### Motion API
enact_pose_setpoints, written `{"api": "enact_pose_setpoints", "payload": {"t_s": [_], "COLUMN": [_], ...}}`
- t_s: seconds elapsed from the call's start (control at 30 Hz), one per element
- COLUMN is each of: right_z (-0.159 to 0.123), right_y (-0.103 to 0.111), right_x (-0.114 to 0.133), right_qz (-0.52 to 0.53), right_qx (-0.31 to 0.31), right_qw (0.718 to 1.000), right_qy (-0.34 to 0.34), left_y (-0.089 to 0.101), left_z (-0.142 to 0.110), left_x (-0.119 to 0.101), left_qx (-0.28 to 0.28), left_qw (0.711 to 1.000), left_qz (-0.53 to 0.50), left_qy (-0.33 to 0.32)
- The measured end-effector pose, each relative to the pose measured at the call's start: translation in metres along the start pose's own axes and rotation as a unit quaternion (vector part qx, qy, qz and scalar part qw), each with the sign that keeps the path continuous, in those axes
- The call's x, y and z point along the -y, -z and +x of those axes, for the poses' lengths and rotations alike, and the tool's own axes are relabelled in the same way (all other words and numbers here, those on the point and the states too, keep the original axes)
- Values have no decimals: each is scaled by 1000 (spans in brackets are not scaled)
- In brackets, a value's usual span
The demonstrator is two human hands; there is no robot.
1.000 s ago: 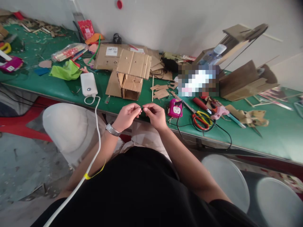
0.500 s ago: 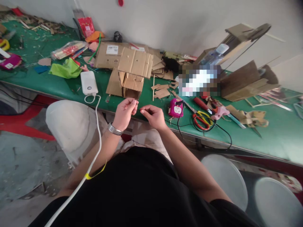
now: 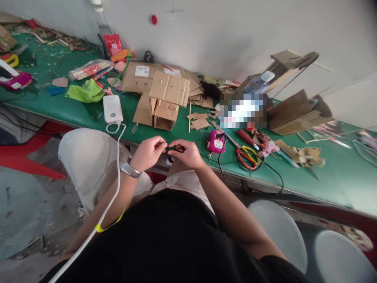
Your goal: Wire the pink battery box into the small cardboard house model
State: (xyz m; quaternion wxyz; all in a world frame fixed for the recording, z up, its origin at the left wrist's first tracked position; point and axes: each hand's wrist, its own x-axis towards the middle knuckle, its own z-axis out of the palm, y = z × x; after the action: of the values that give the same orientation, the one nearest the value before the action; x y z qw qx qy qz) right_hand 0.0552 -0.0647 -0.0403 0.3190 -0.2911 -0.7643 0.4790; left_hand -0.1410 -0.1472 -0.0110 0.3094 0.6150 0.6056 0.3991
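Note:
My left hand (image 3: 149, 152), with a metal-band watch (image 3: 130, 169) on its wrist, is closed in a pinch at the table's front edge. Whatever lies between its fingertips is too small to make out. Facing it, my right hand (image 3: 187, 154) has its fingers bent and its thumb close under them, the index finger reaching almost to the left fingertips. A small dark bit seems to show there, but I cannot name it. Just beyond both hands stands a cardboard box structure (image 3: 169, 92) with an open front.
The green table (image 3: 338, 165) holds a white power bank (image 3: 112, 109) with a cable, a purple socket adapter (image 3: 216, 142), scissors (image 3: 249, 157), a screwdriver (image 3: 246, 138), a pink glue gun (image 3: 268, 147) and cardboard scraps (image 3: 199, 122). Grey round stools (image 3: 279, 232) stand below right.
My left hand has shifted slightly left and down, and the right hand's index finger has stretched out toward it. The whole view has tilted up a little.

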Motion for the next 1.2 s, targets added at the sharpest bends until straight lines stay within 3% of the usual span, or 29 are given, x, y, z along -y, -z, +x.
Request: {"api": "enact_pose_setpoints", "payload": {"t_s": [0.1, 0.17, 0.3, 0.4, 0.53, 0.67, 0.77, 0.9, 1.03, 1.2], "right_z": [-1, -2, -5, -6, -3, 9, 18, 21, 18, 16], "right_y": [-2, -3, -7, -12, -15, -10, -4, -1, -5, -10], "right_x": [1, 5, 10, 10, 7, 10, 13, 11, 4, -2], "right_qz": [-37, -87, -181, -193, -135, -4, 7, -22, -34, 19], "right_qx": [-3, -40, -125, -82, -37, 14, 32, 48, 18, -25], "right_qw": [999, 993, 963, 961, 983, 1000, 999, 998, 999, 999], "right_qy": [18, 63, 155, 182, 116, 5, 15, 24, 7, -2], "left_y": [1, -1, -8, -18, -28, -28, -24, -22, -22, -16], "left_z": [-1, 0, 4, 5, 7, 10, 10, 8, 5, -1], "left_x": [2, 3, 5, 8, 11, 14, 15, 14, 12, 8], "left_qx": [-18, -52, -134, -143, -167, -159, -154, -141, -127, -88], "left_qw": [995, 989, 983, 983, 979, 971, 968, 981, 987, 993], "left_qz": [-100, -138, -118, -92, -75, -153, -177, -96, 14, 52], "left_qy": [11, 3, -43, -71, -85, -89, -86, -89, -95, -63]}}
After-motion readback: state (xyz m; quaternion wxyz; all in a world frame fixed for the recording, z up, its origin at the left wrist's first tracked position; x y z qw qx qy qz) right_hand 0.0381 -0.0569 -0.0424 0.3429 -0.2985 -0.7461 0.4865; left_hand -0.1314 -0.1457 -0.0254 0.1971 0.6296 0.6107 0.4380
